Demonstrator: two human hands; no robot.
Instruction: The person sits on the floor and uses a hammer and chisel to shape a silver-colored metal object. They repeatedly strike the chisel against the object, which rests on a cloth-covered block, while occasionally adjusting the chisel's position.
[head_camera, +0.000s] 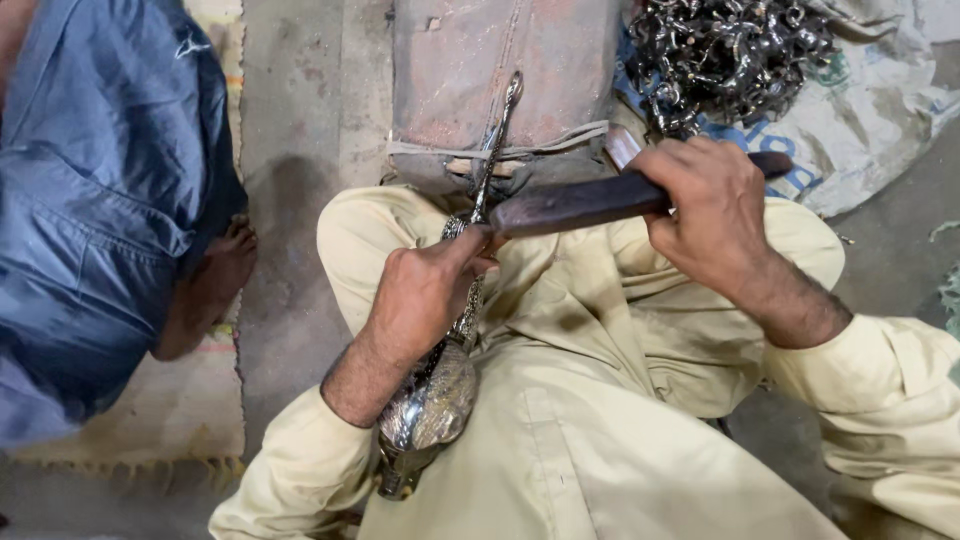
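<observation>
My left hand (425, 290) grips a long ornate silver metal piece (432, 405) that runs from my lap up onto a worn block (470, 70). Its thin tip (505, 100) rests on the block's top, and its wide shell-shaped end lies over my left thigh. My right hand (715, 215) is closed around a dark flat file-like tool (575, 205), held crosswise with its far end touching the metal piece just above my left thumb.
A heap of shiny metal parts (725, 50) lies on a printed sack (880, 110) at the top right. Another person in blue clothing (95, 190) sits at the left, a bare foot (215, 285) on a mat (175, 410).
</observation>
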